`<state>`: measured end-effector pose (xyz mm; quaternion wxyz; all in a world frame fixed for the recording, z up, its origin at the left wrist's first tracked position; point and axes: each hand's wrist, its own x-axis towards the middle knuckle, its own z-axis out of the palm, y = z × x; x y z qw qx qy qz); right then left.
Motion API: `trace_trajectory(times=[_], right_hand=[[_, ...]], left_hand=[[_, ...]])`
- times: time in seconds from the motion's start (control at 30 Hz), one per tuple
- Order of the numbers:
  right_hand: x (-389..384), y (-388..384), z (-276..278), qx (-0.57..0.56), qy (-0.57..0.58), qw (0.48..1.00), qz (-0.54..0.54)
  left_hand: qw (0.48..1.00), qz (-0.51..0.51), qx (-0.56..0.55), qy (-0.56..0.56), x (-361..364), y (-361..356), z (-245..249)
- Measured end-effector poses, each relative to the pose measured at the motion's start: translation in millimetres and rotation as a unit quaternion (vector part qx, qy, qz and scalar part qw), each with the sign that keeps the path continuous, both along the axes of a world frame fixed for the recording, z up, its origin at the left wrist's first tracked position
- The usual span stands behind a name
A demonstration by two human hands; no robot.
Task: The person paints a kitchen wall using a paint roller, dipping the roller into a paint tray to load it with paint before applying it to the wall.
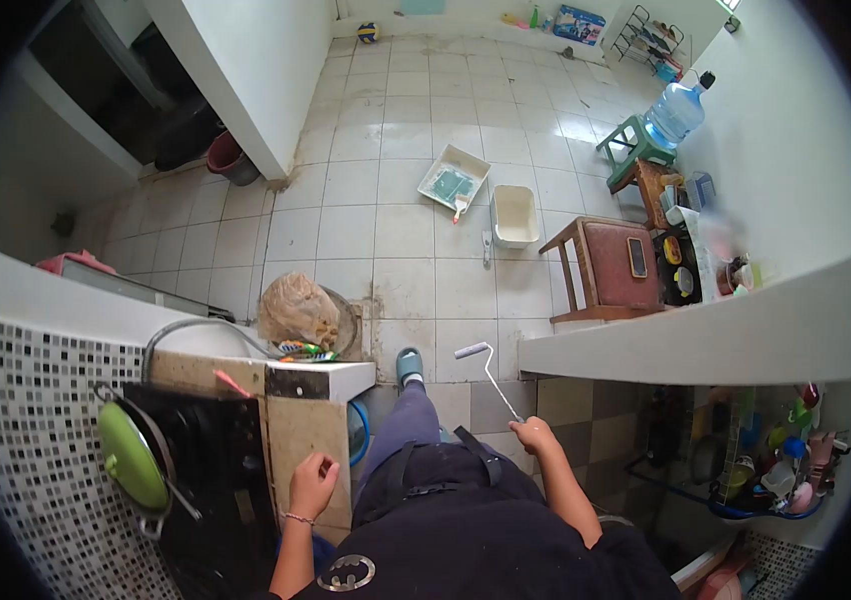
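My right hand (534, 436) is closed round the handle end of a paint roller (472, 351), whose thin bent rod points forward with the pale sleeve at the far end. My left hand (314, 484) hangs beside the stove counter (308, 445), loosely curled with a gap between thumb and fingers and nothing visible in it. Farther ahead on the floor lie a white paint tray (434, 187) with a green patch inside and a brush (460, 208) on its edge. Beside it stand a cream rectangular bucket (515, 217) and a small scraper-like tool (487, 250).
A doorway step lies ahead, with one slippered foot (410, 364) on it. At left are a plastic bag (298, 310) and a green pot lid (133, 457). At right, a red-seated chair (616, 262) holds a phone (637, 257); a water jug (676, 112) rests on a green stool (636, 142).
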<state>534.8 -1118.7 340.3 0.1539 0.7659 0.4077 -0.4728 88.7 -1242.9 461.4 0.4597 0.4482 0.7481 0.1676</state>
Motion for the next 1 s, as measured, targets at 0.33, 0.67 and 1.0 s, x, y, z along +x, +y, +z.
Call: trace_trajectory(times=[0.33,0.67,1.0], right_hand=[[-53,171,43,-0.031,0.106,0.988,-0.108],[-85,362,-4,-0.005,0.175,0.968,-0.178],[-82,649,-53,-0.069,0.256,0.956,-0.128]], left_hand=[[0.45,0.288,0.2,-0.821,1,337,62],[0.485,0.254,0.213,-0.809,2,566,31],[0.999,-0.028,0.042,-0.021,0,782,-47]])
